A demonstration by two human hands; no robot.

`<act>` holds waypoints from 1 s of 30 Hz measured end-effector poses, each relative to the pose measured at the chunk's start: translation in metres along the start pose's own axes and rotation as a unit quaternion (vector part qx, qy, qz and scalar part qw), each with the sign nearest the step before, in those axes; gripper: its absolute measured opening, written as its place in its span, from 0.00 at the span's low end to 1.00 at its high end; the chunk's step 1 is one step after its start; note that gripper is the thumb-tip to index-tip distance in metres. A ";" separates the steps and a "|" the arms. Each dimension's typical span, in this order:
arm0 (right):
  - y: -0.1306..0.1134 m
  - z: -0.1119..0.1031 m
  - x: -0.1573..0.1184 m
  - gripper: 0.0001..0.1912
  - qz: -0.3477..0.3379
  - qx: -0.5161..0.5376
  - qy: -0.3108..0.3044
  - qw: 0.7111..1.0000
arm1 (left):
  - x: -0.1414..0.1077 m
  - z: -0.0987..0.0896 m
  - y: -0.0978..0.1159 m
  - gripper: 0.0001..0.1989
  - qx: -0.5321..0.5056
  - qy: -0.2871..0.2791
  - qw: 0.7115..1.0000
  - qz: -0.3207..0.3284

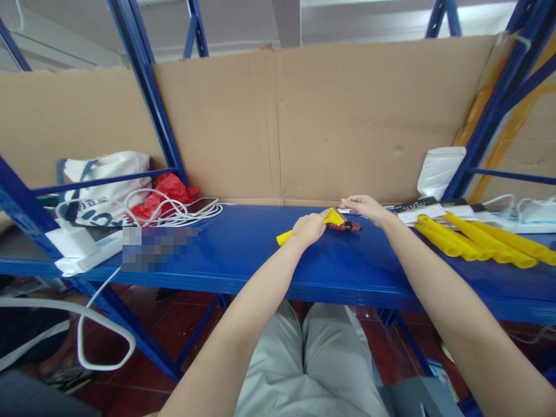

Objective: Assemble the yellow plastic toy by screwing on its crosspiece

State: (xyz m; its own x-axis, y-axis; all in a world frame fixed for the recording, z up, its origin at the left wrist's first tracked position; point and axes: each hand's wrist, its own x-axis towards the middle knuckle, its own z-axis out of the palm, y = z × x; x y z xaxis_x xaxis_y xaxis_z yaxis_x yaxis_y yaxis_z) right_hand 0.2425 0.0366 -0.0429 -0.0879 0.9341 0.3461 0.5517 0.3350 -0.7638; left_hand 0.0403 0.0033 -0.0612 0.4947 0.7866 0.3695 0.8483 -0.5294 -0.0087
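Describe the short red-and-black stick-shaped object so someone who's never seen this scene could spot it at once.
Start at the blue metal table and find the bare left hand gripping a bright yellow tube-like piece. At that piece's right end lies the short red-and-black stick-shaped object; its colouring sets it apart from the yellow piece.

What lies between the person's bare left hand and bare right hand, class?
In the head view, a flared yellow piece and a red-and-black rod-shaped object lie between the left hand and right hand.
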 end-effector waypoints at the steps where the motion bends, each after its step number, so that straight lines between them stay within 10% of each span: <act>1: 0.007 -0.007 0.002 0.15 0.000 -0.069 0.043 0.997 | 0.000 0.000 0.000 0.27 -0.001 -0.008 1.000 0.004; 5: 0.045 -0.036 0.008 0.16 0.032 -0.329 0.105 0.938 | 0.000 0.000 0.001 0.27 0.000 -0.038 0.999 0.010; 10: 0.082 -0.048 0.006 0.25 0.131 -0.440 0.017 0.888 | 0.000 -0.001 0.001 0.26 -0.001 -0.052 0.999 0.009; 30: 0.071 -0.027 -0.003 0.27 0.142 -0.448 -0.016 0.882 | -0.002 0.000 0.001 0.26 -0.016 -0.044 0.999 0.020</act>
State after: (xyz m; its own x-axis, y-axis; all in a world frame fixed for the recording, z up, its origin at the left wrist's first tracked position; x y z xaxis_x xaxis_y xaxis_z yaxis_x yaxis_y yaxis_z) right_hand 0.3043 0.0540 -0.0840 0.1440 0.9724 0.1839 0.9884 -0.1323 -0.0743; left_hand 0.0400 0.0013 -0.0617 0.5443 0.7888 0.2856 0.8215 -0.5702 0.0091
